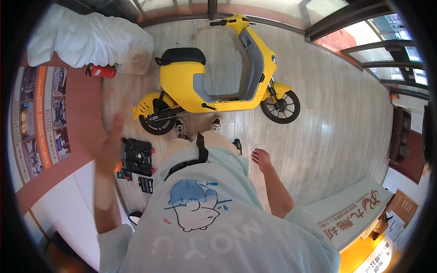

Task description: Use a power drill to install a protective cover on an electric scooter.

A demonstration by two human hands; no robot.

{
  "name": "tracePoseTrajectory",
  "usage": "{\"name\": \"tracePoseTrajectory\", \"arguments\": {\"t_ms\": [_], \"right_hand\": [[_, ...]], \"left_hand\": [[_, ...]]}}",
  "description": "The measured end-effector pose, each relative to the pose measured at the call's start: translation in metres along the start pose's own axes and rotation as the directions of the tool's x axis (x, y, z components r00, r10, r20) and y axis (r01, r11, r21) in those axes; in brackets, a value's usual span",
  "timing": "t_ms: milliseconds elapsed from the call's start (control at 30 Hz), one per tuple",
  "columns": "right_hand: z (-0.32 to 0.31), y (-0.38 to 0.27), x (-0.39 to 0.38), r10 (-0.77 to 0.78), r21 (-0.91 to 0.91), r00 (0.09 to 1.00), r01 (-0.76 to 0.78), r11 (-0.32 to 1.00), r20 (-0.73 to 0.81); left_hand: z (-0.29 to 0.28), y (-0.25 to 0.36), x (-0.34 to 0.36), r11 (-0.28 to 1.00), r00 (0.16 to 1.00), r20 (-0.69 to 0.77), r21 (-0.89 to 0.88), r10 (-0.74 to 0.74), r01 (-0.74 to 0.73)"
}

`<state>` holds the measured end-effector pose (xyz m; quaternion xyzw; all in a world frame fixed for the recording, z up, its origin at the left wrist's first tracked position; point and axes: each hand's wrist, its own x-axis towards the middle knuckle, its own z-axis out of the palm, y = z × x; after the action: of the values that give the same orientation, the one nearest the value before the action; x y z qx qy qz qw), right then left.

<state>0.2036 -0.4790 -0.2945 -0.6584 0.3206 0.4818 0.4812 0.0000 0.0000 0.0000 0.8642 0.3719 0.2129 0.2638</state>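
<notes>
A yellow electric scooter (182,82) with a black seat (183,56) stands on the floor just beyond my feet, its front wheel (281,107) to the right. My left hand (108,145) is raised at the left, blurred by motion. Its fingers look spread, and I see nothing in them. Below it on the floor lies an open black tool case (137,157). My right hand (261,159) hangs beside my right hip, fingers loosely bent and slightly apart, holding nothing. Neither hand touches the scooter.
A red fire extinguisher (101,71) lies near a white-draped object (91,41) at the far left. A small black bit set (145,184) sits by the tool case. A long printed box (348,209) is at the lower right. Glass doors (364,54) line the far right.
</notes>
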Motion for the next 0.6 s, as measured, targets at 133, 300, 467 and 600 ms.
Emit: {"name": "tracePoseTrajectory", "arguments": {"t_ms": [133, 300, 467, 600], "right_hand": [[-0.01, 0.01, 0.0, 0.053, -0.101, 0.998, -0.05, 0.994, 0.025], [-0.025, 0.024, -0.011, 0.165, -0.182, 0.984, -0.174, 0.968, -0.062], [-0.032, 0.01, -0.012, 0.159, -0.231, 0.985, -0.171, 0.958, -0.072], [-0.011, -0.018, -0.008, 0.096, -0.262, 0.994, -0.104, 0.959, -0.044]], "left_hand": [[0.074, -0.129, -0.134, 0.916, 0.898, 0.182, 0.041, -0.4, 0.399], [0.068, -0.173, -0.332, -0.082, 0.007, 0.516, -0.149, -0.857, 0.985], [0.075, -0.156, -0.352, -0.194, -0.001, 0.59, -0.264, -0.808, 0.945], [0.076, -0.151, -0.344, -0.208, 0.034, 0.612, -0.321, -0.79, 0.924]]}}
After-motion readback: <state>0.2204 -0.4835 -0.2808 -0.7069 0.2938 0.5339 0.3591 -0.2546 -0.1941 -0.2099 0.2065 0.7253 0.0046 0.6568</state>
